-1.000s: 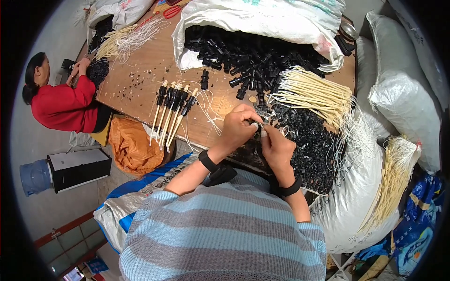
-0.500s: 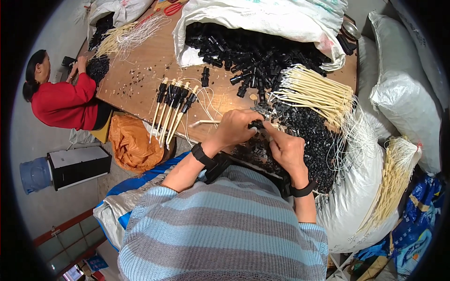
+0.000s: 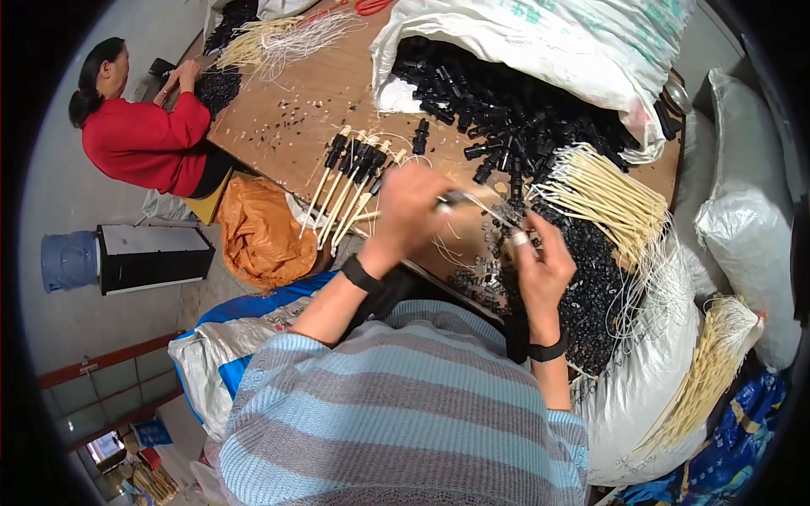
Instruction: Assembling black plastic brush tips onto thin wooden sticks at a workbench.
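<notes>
My left hand, smeared by motion, is closed round a black plastic fitting whose end shows by the fingers. From there a white cord runs taut to my right hand, which pinches it between thumb and fingers. White tape wraps one digit of the right hand. Left of my left hand lie several tan rods fitted with black sleeves, side by side over the table edge. Below my right hand spreads a heap of small black pieces.
A white woven sack spills black fittings across the wooden table. A bundle of tan rods with white cords lies at right, beside stuffed sacks. A person in red works at the far left.
My hands have moved apart, and the white cord now stretches between them. The whole view has shifted, so the table sits further right.
</notes>
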Motion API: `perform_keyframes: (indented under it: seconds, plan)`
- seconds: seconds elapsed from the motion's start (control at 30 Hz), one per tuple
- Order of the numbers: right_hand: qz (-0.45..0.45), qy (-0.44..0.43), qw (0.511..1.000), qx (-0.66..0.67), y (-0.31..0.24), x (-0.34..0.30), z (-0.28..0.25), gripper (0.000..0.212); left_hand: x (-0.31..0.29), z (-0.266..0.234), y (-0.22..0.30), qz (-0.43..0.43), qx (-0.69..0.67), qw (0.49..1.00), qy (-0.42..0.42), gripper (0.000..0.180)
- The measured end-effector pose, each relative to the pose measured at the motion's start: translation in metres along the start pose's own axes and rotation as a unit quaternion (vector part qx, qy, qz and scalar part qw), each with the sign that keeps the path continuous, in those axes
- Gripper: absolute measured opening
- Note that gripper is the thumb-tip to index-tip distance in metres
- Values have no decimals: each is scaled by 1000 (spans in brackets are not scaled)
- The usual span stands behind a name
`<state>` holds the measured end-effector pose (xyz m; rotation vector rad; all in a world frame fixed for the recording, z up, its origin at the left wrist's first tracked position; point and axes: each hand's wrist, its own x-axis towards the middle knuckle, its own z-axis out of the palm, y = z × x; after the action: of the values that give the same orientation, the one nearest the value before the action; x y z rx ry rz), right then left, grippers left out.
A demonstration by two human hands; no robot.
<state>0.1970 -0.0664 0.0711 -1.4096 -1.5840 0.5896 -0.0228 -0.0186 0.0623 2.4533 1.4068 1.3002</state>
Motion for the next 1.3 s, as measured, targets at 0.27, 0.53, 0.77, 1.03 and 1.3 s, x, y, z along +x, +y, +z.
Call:
perform_keyframes:
  seconds: [0.27,0.53,0.77,1.03,1.3]
  plan:
    - [-29,-123,988,-88,30,10,-15,23,-12,-13,-39,-127,107,986,14,42]
    - [-55,29,894,-443,100,49,-88,17,23,80,-29,-29,-56,987,-150,32]
    - [-198,9,892,-406,83,36,-81,12,15,70,-32,2,10,990,-142,32]
    - [-98,-97,971,-194,42,5,-56,28,4,51,-12,-238,-279,911,-190,34]
    - [-98,-130,962,-218,30,-2,-59,27,4,47,-9,-229,-257,923,-170,34]
